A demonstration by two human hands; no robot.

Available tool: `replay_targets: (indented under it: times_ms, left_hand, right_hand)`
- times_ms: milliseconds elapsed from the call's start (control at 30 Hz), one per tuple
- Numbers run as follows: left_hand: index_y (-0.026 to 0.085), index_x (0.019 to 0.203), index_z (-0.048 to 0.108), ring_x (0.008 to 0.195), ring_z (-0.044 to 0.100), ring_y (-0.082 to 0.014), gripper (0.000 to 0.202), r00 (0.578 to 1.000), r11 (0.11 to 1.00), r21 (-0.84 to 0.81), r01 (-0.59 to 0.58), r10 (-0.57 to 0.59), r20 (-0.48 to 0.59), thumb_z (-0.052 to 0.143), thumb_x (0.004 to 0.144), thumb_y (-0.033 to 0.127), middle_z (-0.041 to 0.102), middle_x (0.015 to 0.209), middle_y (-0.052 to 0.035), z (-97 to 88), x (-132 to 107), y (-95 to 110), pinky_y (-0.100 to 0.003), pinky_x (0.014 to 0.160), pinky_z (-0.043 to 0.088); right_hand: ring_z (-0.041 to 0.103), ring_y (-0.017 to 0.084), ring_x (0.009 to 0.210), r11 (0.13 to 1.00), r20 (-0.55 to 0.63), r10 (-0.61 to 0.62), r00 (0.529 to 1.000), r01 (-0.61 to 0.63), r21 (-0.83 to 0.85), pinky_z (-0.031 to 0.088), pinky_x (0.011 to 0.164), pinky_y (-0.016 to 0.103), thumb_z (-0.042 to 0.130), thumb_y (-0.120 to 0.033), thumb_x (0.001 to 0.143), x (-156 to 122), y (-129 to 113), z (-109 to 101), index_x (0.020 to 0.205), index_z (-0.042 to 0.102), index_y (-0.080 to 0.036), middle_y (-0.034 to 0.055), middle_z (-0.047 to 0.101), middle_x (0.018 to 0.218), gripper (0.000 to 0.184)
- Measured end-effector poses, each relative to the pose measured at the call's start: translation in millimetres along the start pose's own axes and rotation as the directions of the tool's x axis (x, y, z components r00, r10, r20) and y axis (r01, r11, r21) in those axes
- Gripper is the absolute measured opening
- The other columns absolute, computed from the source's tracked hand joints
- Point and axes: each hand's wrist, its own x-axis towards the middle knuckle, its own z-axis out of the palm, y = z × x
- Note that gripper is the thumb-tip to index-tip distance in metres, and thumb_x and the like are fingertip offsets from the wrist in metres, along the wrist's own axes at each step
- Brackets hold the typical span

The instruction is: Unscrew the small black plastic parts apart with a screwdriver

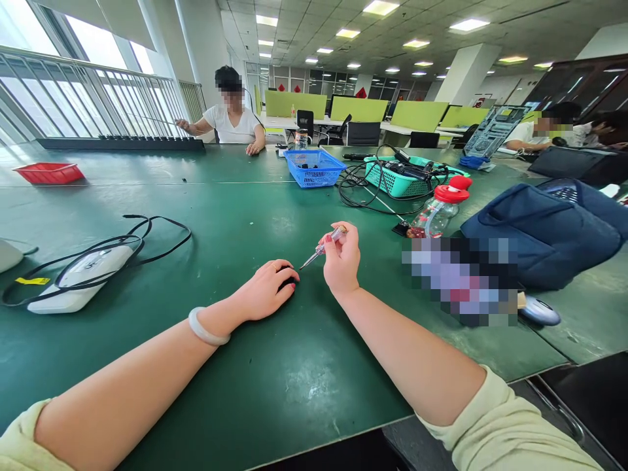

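My left hand (265,290), with a pale bangle at the wrist, is closed over a small black rounded object (288,277) on the green table. The fingers cover most of it, so its kind is hard to make out; its outline resembles a computer mouse. In my right hand (342,260) is a screwdriver (321,248) with a clear handle, gripped between thumb and fingers. Its metal shaft slants down to the left, and the tip is close to the black object's right side. Whether the tip touches it I cannot tell.
On the table (235,216), a white device with a black strap (86,278) lies left. Farther back are a red tray (49,173), a blue basket (314,170) and a green basket (392,181) with cables. A bottle (436,212) and dark blue bag (534,229) stand right. A person (233,118) sits opposite.
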Motion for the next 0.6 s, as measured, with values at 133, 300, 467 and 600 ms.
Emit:
replay_targets:
  times_ms: [133, 300, 467, 600]
  left_hand:
    - [0.025, 0.106, 0.064, 0.125, 0.049, -0.0247, 0.030, 1.000, 1.000, -0.022, 0.018, -0.018, 0.008, 0.039, 0.092, 0.036, 0.052, 0.130, -0.0076, -0.1, -8.4, 4.8, -0.048, 0.115, 0.039]
    - [0.025, 0.106, 0.062, 0.129, 0.047, -0.0238, 0.030, 0.997, 0.997, -0.025, 0.073, -0.072, 0.034, 0.038, 0.093, 0.038, 0.052, 0.132, -0.0071, -9.3, -41.7, 13.4, -0.045, 0.116, 0.038]
    - [0.028, 0.106, 0.063, 0.123, 0.054, -0.0223, 0.036, 0.975, 0.975, 0.031, 0.221, -0.221, 0.002, 0.038, 0.093, 0.049, 0.054, 0.134, -0.0051, -35.1, -109.8, -7.5, -0.040, 0.112, 0.044]
    - [0.030, 0.106, 0.063, 0.122, 0.056, -0.0232, 0.039, 0.896, 0.896, 0.101, 0.432, -0.415, -0.156, 0.040, 0.089, 0.056, 0.056, 0.134, -0.0010, -63.5, -176.9, -55.7, -0.040, 0.113, 0.043]
  right_hand:
    - [0.063, 0.015, 0.070, 1.000, 0.025, -0.003, 1.000, 0.004, -0.001, 0.054, 0.067, 0.032, 0.049, -0.027, 0.091, -1.1, 1.9, -0.1, 0.109, 0.045, -0.025, -0.0015, 0.059, 0.077, 0.018]
    - [0.063, 0.015, 0.069, 1.000, 0.030, 0.016, 0.999, -0.017, 0.014, 0.053, 0.066, 0.031, 0.049, -0.028, 0.090, -2.1, 1.1, 0.5, 0.108, 0.045, -0.024, -0.0020, 0.058, 0.075, 0.019]
    - [0.063, 0.016, 0.071, 0.999, 0.059, 0.001, 0.998, -0.003, 0.039, 0.053, 0.066, 0.032, 0.050, -0.029, 0.091, -4.8, -4.4, 1.8, 0.108, 0.045, -0.025, -0.0015, 0.058, 0.076, 0.018]
    - [0.063, 0.015, 0.071, 0.999, 0.053, -0.013, 0.999, 0.011, 0.038, 0.054, 0.067, 0.032, 0.049, -0.028, 0.091, -6.6, -6.0, 2.8, 0.109, 0.044, -0.025, -0.0009, 0.058, 0.079, 0.019]
